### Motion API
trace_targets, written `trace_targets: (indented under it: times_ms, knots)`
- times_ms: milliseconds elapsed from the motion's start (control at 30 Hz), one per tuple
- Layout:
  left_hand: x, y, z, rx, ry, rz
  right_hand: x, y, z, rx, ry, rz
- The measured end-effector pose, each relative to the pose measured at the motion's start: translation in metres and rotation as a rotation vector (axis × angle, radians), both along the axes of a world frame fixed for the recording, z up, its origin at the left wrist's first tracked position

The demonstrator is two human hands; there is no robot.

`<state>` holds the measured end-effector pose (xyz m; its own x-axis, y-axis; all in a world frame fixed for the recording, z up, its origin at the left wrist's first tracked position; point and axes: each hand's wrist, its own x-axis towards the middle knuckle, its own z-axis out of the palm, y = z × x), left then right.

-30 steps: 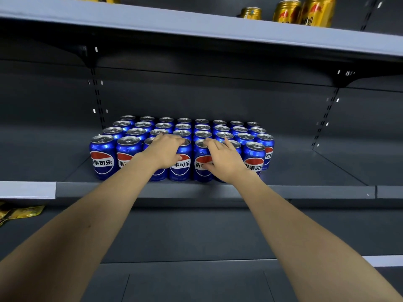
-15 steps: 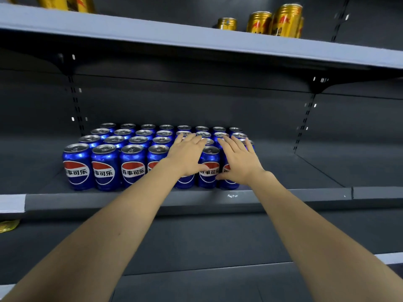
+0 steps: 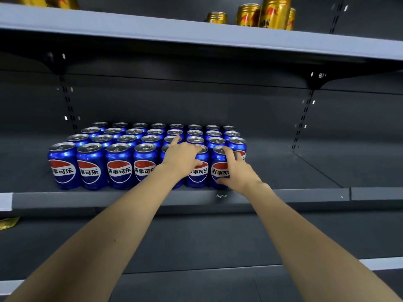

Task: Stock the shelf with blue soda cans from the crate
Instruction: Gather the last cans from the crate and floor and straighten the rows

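A block of blue soda cans [image 3: 119,168] stands several rows deep on the left half of the grey middle shelf [image 3: 87,199]. My left hand [image 3: 182,159] lies over the front row right of centre, hiding one can; its index finger points at a can top behind and its thumb touches the neighbouring can [image 3: 198,173]. My right hand [image 3: 236,172] wraps the right side of the front can [image 3: 219,168], thumb low on its face, fingers on its lid. The crate is out of view.
An upper shelf [image 3: 152,29] overhangs close above and carries gold cans [image 3: 272,14] at the right. Bare shelf floor [image 3: 294,171] stretches right of the blue block. A yellow packet [image 3: 8,222] lies on the lower level at far left.
Both hands have shifted from the middle of the front row towards its right end. The right hand went from lying flat on the cans to curling around one front can.
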<state>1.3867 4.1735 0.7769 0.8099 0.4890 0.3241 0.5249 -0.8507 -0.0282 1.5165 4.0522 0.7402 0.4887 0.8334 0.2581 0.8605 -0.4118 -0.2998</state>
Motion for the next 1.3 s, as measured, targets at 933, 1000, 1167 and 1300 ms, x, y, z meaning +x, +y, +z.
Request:
trace_targets:
  times_ms: [933,1000,1167,1300]
  knots:
    - [-0.031,-0.005,-0.008,-0.013,0.062,0.049,-0.025,0.016,0.004,0.129,-0.269,-0.003]
    - [-0.047,0.001,-0.006,-0.018,0.053,0.05,-0.04,0.023,0.007,0.165,-0.32,0.046]
    - [-0.099,0.03,-0.001,0.021,0.074,0.059,-0.087,0.054,0.01,0.124,-0.387,0.116]
    - [-0.156,0.07,0.003,0.06,0.095,0.106,-0.134,0.092,0.007,0.108,-0.386,0.135]
